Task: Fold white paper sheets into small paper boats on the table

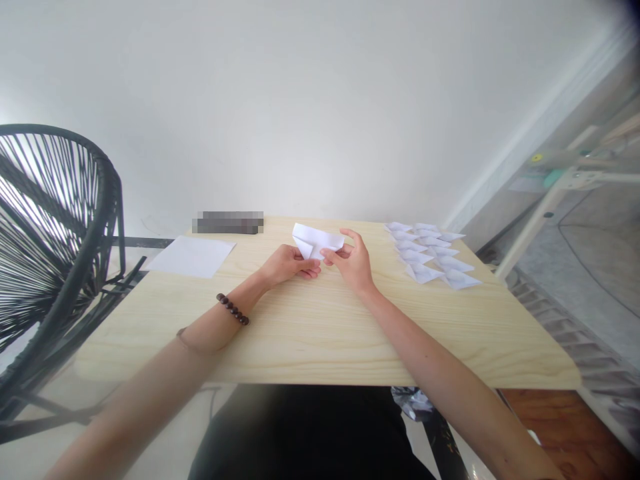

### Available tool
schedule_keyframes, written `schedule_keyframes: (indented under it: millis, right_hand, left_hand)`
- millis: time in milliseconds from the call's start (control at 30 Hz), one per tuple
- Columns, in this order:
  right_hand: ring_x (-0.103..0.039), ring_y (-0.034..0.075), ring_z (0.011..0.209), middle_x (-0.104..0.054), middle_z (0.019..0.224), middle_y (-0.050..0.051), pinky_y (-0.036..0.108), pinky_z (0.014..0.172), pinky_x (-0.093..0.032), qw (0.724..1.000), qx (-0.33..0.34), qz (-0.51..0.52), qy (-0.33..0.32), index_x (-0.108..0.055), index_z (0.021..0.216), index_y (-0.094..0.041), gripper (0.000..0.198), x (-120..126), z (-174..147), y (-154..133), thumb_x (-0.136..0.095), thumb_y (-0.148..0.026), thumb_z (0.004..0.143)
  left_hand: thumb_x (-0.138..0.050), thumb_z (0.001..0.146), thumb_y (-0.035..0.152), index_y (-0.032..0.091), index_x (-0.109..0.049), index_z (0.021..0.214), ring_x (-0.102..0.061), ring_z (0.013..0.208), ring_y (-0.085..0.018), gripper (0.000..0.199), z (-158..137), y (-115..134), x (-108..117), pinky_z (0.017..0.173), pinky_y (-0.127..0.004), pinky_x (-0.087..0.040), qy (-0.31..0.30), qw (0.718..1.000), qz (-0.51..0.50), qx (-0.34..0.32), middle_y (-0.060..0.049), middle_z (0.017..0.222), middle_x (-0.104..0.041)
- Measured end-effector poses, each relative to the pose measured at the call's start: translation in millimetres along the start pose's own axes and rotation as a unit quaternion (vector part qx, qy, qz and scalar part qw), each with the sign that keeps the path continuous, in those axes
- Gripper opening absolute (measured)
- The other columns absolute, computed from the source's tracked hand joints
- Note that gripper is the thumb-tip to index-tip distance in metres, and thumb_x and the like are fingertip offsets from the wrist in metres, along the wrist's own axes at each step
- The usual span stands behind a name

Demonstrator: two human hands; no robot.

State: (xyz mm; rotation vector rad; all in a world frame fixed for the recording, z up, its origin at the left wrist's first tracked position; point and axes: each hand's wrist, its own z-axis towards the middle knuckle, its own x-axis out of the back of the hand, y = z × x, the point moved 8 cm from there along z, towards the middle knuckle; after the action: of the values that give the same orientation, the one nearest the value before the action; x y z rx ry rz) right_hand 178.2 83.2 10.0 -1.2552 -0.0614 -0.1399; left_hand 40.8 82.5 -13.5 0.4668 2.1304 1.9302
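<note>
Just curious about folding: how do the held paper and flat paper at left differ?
The held paper is folded and looks smaller; the flat paper looks unfolded and larger. The left hand and right hand grip the held paper; the flat paper lies on the table. Both are white.

Folded paper in left grip and right grip above a wooden table

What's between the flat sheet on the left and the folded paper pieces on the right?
In the head view: the left hand and right hand, together holding a folded paper.
</note>
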Motion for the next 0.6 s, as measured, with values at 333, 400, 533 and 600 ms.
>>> schedule_keyframes:
  millis: [333,400,533,600]
  right_hand:
    - [-0.056,0.011,0.051,-0.061,0.063,0.001,0.022,0.050,-0.045,0.995,-0.026,0.034,-0.087,-0.056,0.081,-0.014,0.033,-11,-1,4,-0.063,-0.043,0.065]
    - [-0.050,0.009,0.046,-0.057,0.055,0.000,0.021,0.045,-0.042,0.991,-0.028,0.019,-0.130,-0.057,0.069,-0.014,0.030,-16,-2,5,-0.061,-0.044,0.067]
    - [-0.044,0.007,0.042,-0.054,0.051,-0.002,0.019,0.041,-0.037,0.990,-0.016,-0.011,-0.138,-0.055,0.061,-0.015,0.032,-17,-4,6,-0.057,-0.045,0.070]
    - [-0.044,0.007,0.042,-0.054,0.052,-0.001,0.019,0.041,-0.036,0.991,-0.010,-0.014,-0.134,-0.054,0.058,-0.015,0.032,-16,-3,6,-0.056,-0.044,0.071]
  left_hand:
    - [-0.070,0.061,0.033,0.007,-0.065,0.074,-0.063,0.068,-0.018,0.030,0,0,2,0.070,-0.032,-0.051,0.004,1.000,-0.019,-0.004,-0.010,0.075,-0.068]
    - [-0.070,0.061,0.034,0.007,-0.066,0.074,-0.063,0.069,-0.018,0.030,0,0,4,0.069,-0.031,-0.051,0.006,1.000,-0.023,-0.007,-0.010,0.075,-0.068]
    - [-0.070,0.061,0.035,0.007,-0.066,0.071,-0.063,0.067,-0.018,0.029,1,-1,4,0.066,-0.030,-0.051,0.005,1.000,-0.012,-0.004,-0.011,0.074,-0.068]
    - [-0.070,0.061,0.034,0.007,-0.066,0.071,-0.063,0.067,-0.018,0.029,0,1,3,0.064,-0.029,-0.051,-0.002,1.000,-0.009,-0.003,-0.011,0.073,-0.068]
